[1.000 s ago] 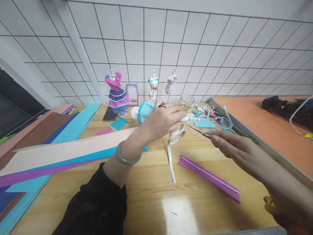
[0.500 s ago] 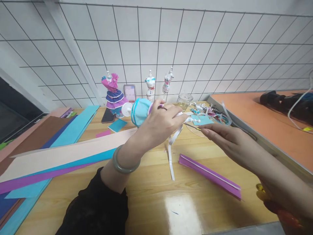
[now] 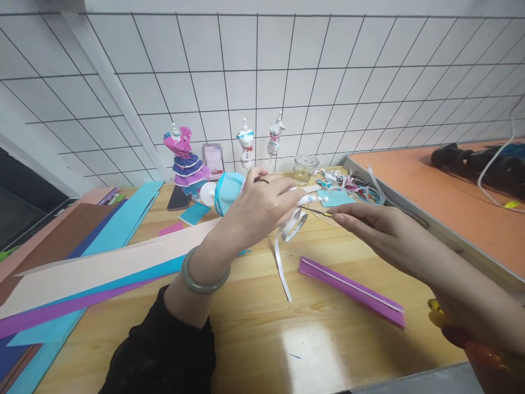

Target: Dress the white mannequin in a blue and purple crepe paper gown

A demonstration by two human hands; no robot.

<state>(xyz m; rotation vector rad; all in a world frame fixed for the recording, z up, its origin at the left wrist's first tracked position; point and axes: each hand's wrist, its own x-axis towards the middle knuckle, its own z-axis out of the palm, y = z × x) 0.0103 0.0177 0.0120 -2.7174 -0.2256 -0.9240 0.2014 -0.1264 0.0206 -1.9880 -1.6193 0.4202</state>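
My left hand (image 3: 266,205) is wrapped round a small white dress form lying on its side. Its light-blue skirt (image 3: 228,191) shows left of my fingers, and its thin white neck pokes out on the right. From beneath that hand a white ribbon (image 3: 281,265) curls and hangs down to the table. A slim dark tool with a yellowish end (image 3: 318,211) is pinched in my right hand (image 3: 369,221), its tip close to my left fingertips. Where exactly the tip touches is hidden.
On the wooden table (image 3: 254,334) lie a purple strip (image 3: 353,293), long coloured sheets (image 3: 115,254) at left, and scraps (image 3: 348,183) beside a clear jar (image 3: 305,169). Behind stand a dressed form (image 3: 186,158) and two white forms. An orange surface (image 3: 435,180) is at right.
Both hands have shifted slightly left in view with the dress form and tool. The white ribbon now shows a wide loop below my left hand.
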